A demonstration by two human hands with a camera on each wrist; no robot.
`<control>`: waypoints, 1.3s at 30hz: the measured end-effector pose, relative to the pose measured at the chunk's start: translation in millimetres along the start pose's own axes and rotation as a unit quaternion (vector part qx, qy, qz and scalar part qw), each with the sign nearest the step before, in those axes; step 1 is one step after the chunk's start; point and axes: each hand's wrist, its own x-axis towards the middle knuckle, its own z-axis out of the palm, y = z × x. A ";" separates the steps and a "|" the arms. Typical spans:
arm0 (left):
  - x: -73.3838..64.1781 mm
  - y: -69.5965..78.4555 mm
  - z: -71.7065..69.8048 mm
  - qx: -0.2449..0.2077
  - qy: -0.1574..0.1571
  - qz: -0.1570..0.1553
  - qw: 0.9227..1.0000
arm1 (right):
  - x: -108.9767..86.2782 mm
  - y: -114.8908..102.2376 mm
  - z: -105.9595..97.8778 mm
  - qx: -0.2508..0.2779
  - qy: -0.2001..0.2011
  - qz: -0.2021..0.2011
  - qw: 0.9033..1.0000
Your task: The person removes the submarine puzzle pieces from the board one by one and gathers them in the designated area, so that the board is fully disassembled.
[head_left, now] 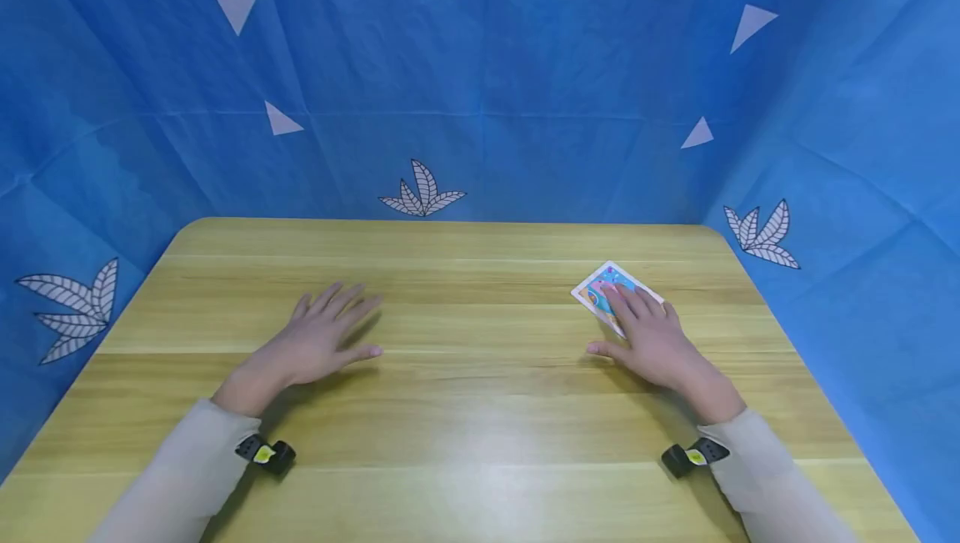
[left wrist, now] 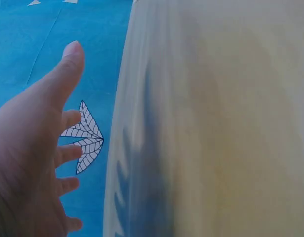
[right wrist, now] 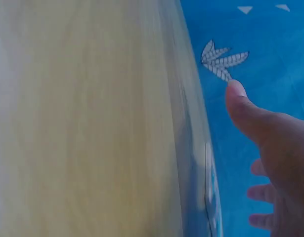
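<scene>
A flat, white-bordered card or thin packet (head_left: 600, 289) with a blue, pink and orange print lies on the right part of the wooden table. Over its near right part is my right hand (head_left: 652, 339), palm down with fingers extended, hiding much of the print. In the right wrist view, the right hand (right wrist: 285, 148) appears raised above the tabletop, and the card's edge (right wrist: 211, 192) shows as a thin strip. My left hand (head_left: 318, 343) hovers over the left side of the table, fingers spread, casting a shadow and holding nothing.
The light wooden table (head_left: 480, 409) has rounded far corners. Blue cloth (head_left: 480, 42) printed with white triangles and leaves hangs behind it and along both sides. Each sleeve cuff carries a small black wrist camera, one on the left (head_left: 277, 457) and one on the right (head_left: 678, 460).
</scene>
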 end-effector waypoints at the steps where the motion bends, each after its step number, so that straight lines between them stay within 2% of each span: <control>1: 3.2 0.2 -0.6 -0.003 0.002 0.001 1.000 | 1.2 3.0 -0.4 0.000 0.000 0.005 1.000; 9: 30.2 4.6 -1.4 -0.029 0.014 0.016 0.999 | 10.1 25.6 2.9 0.024 -0.013 0.049 0.998; 18: 59.0 15.4 -7.4 -0.029 0.027 0.041 0.998 | 17.5 37.8 4.0 0.016 -0.029 0.066 0.997; 33: 96.0 35.8 0.4 -0.064 0.003 0.043 0.997 | 18.3 37.4 6.6 0.060 -0.049 0.051 0.996; 39: 111.4 45.2 4.9 -0.064 0.001 0.046 0.997 | 21.1 33.7 6.3 0.071 -0.048 0.024 0.996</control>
